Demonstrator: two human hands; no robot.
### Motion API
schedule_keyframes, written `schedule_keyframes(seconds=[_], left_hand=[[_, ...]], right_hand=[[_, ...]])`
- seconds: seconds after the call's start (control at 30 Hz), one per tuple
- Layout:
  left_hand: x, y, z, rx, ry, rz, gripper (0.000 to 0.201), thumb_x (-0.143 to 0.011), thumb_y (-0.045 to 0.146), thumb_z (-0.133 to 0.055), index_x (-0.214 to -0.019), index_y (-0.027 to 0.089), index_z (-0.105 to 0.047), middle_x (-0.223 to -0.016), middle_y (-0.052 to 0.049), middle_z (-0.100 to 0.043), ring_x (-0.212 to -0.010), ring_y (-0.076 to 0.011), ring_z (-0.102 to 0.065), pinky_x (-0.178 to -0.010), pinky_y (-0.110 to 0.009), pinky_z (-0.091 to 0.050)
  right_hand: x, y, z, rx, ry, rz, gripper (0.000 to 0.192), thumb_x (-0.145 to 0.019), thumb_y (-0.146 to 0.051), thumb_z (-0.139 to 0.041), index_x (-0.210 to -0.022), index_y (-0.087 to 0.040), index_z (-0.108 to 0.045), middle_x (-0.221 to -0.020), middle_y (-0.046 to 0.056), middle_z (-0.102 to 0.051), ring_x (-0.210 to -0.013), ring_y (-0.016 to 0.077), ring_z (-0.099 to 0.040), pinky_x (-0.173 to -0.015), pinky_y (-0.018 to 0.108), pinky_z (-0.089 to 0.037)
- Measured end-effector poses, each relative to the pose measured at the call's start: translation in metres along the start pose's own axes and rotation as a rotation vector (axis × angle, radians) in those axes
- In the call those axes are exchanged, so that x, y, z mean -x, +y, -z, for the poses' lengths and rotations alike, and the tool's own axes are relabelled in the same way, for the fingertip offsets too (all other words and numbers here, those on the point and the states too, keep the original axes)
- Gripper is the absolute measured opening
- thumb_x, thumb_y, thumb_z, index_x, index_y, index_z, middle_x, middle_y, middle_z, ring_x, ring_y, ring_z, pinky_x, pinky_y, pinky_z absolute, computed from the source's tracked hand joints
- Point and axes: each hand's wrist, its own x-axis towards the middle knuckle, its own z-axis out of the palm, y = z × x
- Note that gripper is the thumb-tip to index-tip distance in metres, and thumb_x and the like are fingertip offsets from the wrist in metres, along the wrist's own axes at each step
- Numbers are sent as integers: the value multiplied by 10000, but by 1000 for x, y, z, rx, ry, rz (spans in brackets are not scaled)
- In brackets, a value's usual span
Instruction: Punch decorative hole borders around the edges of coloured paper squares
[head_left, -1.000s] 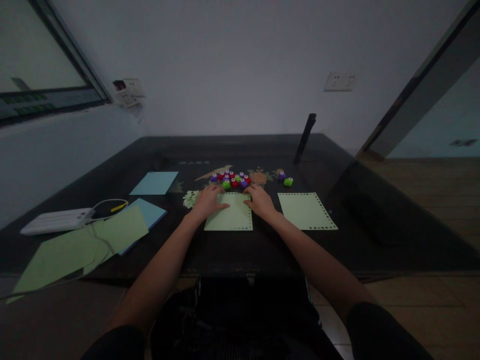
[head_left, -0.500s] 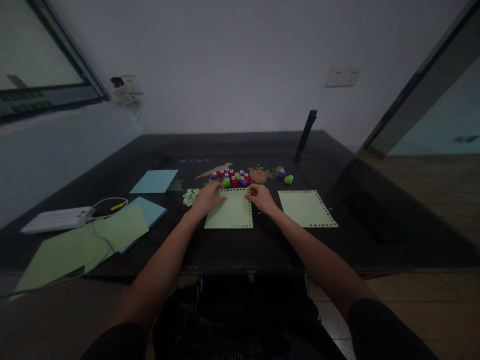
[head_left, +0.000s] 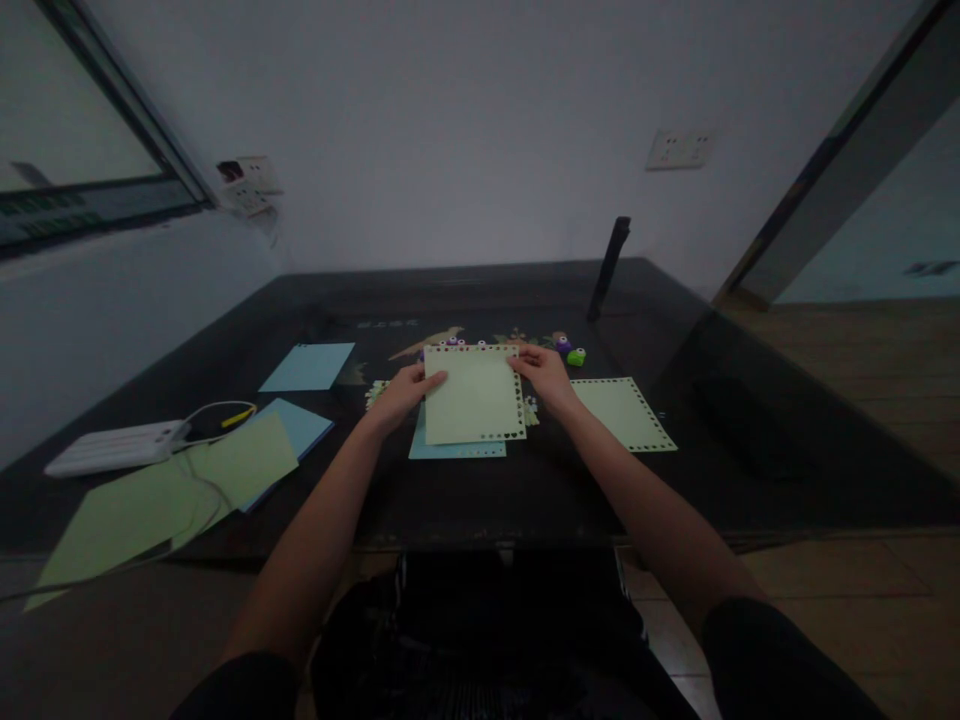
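A: Dim room, pale wall, and a dark glossy desk with a painted pattern under the clutter. What are the fingers doing?

B: Both hands pinch the same pale green square sheet with punched holes along its edges. The left hand grips its upper left corner, fingers clamped on the paper; the right hand grips the upper right corner the same way.

A: A second ago that sheet lay flat under both palms.

B: Yes, now its far edge is raised off the desk and tilted toward the camera. Lifting it has uncovered a light blue sheet with a punched edge, which lies flat directly beneath and shows along the near and left sides.

A: So the two were stacked, and they have come apart.

B: That is how I judge it. Moving outward: behind the lifted sheet a cluster of small coloured punches is mostly hidden, with only a purple and a green paper punch clear at the right. Just beside the right hand lies another green sheet with punched edges.

A: And further left?

B: A plain light blue sheet, loose green and blue papers, and a white power strip with a cable.
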Motion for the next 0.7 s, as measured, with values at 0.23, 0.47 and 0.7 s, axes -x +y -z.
schedule_keyframes(seconds=[0.23,0.47,0.7], left_hand=[[9,4,-12,-114,-202,27,313,-713,441,-644,-773,140,-705,-767,-81,-710,-667,-200,-628,-578,-302,-491],[-4,-12,-6,-48,-8,11,363,-764,463,-585,-770,107,-652,-629,-69,-661,-493,-139,-558,-465,-247,-407],[2,-2,-9,-24,-64,50,296,-768,398,-608,-763,104,-633,-576,-67,-654,-468,-138,-572,-436,-216,-341]], right_hand=[[-4,-4,14,-37,78,-24,247,-653,-404,-663,-747,-191,-584,-622,-27,-549,-552,105,-475,-504,230,-374],[4,-5,11,12,-228,-200,153,-686,-307,-689,-715,-172,-624,-647,11,-629,-565,123,-571,-544,259,-450],[4,-1,9,-1,-197,-245,136,-692,-270,-698,-681,-162,-616,-596,5,-647,-566,138,-624,-556,251,-470]])
